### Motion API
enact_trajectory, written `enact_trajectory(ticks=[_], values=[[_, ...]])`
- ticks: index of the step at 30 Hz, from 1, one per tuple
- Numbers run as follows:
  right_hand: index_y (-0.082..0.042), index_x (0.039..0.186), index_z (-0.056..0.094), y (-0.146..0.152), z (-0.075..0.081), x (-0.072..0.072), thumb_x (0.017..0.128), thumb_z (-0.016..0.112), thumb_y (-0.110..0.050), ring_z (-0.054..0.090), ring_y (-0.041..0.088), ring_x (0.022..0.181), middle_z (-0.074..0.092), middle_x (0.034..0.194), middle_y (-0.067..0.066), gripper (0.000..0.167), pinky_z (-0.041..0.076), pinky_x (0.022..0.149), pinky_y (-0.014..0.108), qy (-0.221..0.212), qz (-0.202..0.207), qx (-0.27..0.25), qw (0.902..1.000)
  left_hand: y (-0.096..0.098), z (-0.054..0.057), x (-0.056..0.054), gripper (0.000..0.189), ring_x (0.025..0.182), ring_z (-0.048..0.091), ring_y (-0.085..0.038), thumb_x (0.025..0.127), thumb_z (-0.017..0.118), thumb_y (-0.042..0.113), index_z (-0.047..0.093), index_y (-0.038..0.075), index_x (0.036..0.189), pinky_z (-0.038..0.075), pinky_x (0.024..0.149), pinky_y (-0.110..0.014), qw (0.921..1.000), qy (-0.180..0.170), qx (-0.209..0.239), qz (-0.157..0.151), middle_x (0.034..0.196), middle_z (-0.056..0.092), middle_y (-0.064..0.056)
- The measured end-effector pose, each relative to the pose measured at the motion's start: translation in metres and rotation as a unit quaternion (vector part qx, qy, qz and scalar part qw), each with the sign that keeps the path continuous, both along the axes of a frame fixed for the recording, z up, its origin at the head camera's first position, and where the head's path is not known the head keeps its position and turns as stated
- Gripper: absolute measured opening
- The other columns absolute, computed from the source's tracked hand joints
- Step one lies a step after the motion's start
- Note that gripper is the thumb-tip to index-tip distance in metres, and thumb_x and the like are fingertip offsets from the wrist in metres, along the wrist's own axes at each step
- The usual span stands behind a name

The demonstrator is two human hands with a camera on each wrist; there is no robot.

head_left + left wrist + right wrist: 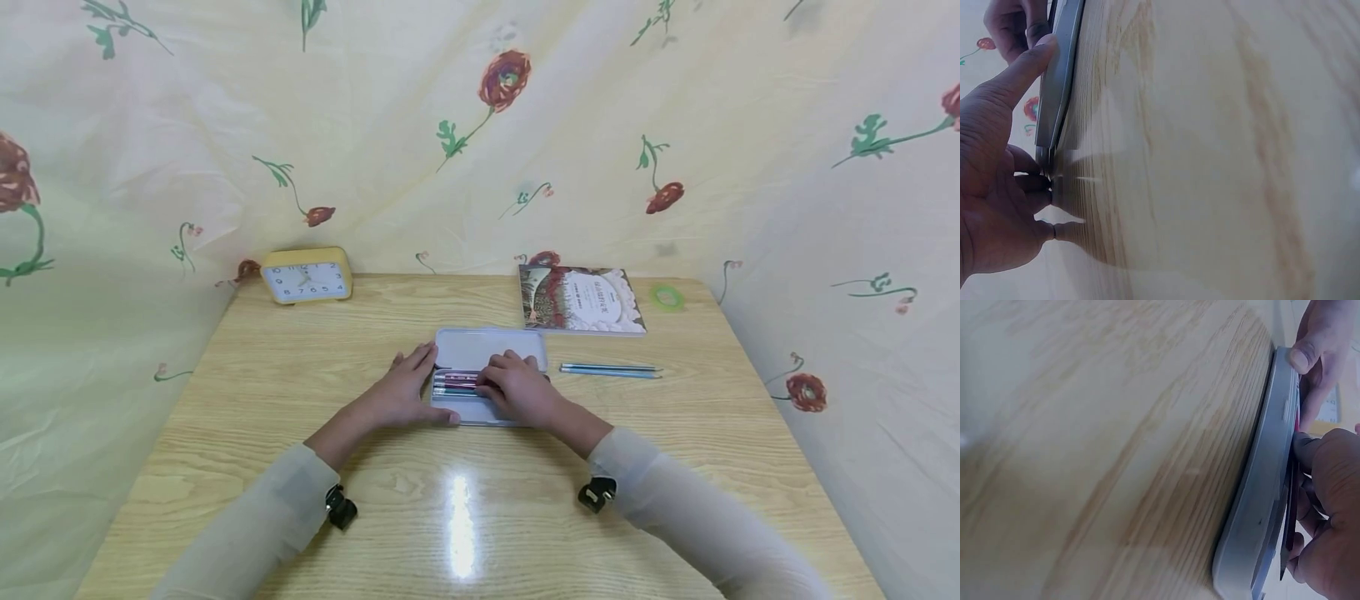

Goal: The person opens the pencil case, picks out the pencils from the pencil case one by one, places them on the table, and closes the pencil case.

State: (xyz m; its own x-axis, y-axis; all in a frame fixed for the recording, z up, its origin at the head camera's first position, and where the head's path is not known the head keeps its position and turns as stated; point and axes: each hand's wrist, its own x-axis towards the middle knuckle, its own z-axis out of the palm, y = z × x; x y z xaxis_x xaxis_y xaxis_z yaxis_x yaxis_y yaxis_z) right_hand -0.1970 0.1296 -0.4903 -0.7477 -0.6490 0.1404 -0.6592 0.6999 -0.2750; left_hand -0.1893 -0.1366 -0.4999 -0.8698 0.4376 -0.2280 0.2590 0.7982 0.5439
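A pale metal pencil case [491,348] lies on the table with its lid swung back. Several pencils [454,380], some purplish and one teal, lie side by side in its lower half. At the case's left end rests my left hand [401,396], its thumb laid straight on the front rim and its other fingers along the left side. My right hand [521,390] is over the right part of the case and pinches a dark pencil [1292,506], whose sharpened tip points away from the left hand. The right hand hides part of the tray.
Two blue pencils [609,370] lie to the right of the case. Behind them are a book [581,300] with a patterned cover and a green roll of tape [667,297]. A yellow clock [307,277] stands at the back left, before a flowered cloth [390,125].
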Motion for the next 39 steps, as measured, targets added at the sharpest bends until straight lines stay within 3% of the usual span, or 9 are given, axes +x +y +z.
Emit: enact_trajectory(ticks=[5, 9, 25, 33, 39], values=[[-0.015, 0.111, 0.083, -0.005, 0.000, 0.000, 0.109, 0.073, -0.026, 0.059, 0.020, 0.093, 0.075, 0.103, 0.001, 0.015, 0.044, 0.078, 0.041, 0.011, 0.001, 0.021, 0.9997, 0.000, -0.001, 0.001, 0.140, 0.175, 0.004, -0.035, 0.084, 0.084, 0.076, 0.007, 0.004, 0.177, 0.001, 0.143, -0.056, 1.0000, -0.006, 0.004, 0.006, 0.188, 0.003, -0.013], [-0.015, 0.110, 0.083, -0.004, 0.001, -0.001, 0.108, 0.074, -0.026, 0.058, 0.022, 0.091, 0.074, 0.101, 0.001, 0.014, 0.048, 0.078, 0.045, 0.046, 0.006, 0.028, 0.9985, 0.000, -0.002, 0.000, 0.141, 0.175, 0.003, -0.034, 0.084, 0.083, 0.078, 0.006, 0.005, 0.177, 0.001, 0.143, -0.055, 1.0000, -0.003, 0.000, 0.008, 0.189, 0.002, -0.011], [-0.017, 0.106, 0.080, 0.018, -0.001, -0.004, 0.105, 0.079, -0.024, 0.054, 0.023, 0.091, 0.067, 0.102, 0.001, 0.007, 0.045, 0.081, 0.047, 0.151, 0.014, -0.007, 0.9884, -0.001, -0.001, -0.002, 0.141, 0.175, 0.004, -0.035, 0.084, 0.084, 0.076, 0.007, 0.003, 0.177, -0.001, 0.143, -0.056, 0.9999, -0.004, 0.012, -0.001, 0.188, 0.003, -0.014], [-0.016, 0.107, 0.079, 0.045, -0.005, -0.006, 0.101, 0.082, -0.016, 0.054, 0.025, 0.093, 0.067, 0.103, 0.002, 0.007, 0.043, 0.083, 0.047, 0.147, -0.006, -0.018, 0.9889, -0.001, -0.002, -0.002, 0.141, 0.176, 0.005, -0.035, 0.084, 0.085, 0.075, 0.006, 0.004, 0.177, -0.002, 0.142, -0.057, 0.9999, 0.000, 0.015, -0.003, 0.188, 0.003, -0.014], [-0.014, 0.108, 0.078, 0.073, -0.001, -0.004, 0.098, 0.085, -0.012, 0.055, 0.026, 0.097, 0.067, 0.106, 0.003, 0.012, 0.041, 0.085, 0.049, 0.111, -0.030, -0.039, 0.9926, 0.000, -0.002, -0.001, 0.142, 0.176, 0.004, -0.035, 0.083, 0.085, 0.075, 0.007, 0.004, 0.177, -0.002, 0.142, -0.057, 0.9999, 0.001, 0.014, -0.001, 0.188, 0.003, -0.014]])
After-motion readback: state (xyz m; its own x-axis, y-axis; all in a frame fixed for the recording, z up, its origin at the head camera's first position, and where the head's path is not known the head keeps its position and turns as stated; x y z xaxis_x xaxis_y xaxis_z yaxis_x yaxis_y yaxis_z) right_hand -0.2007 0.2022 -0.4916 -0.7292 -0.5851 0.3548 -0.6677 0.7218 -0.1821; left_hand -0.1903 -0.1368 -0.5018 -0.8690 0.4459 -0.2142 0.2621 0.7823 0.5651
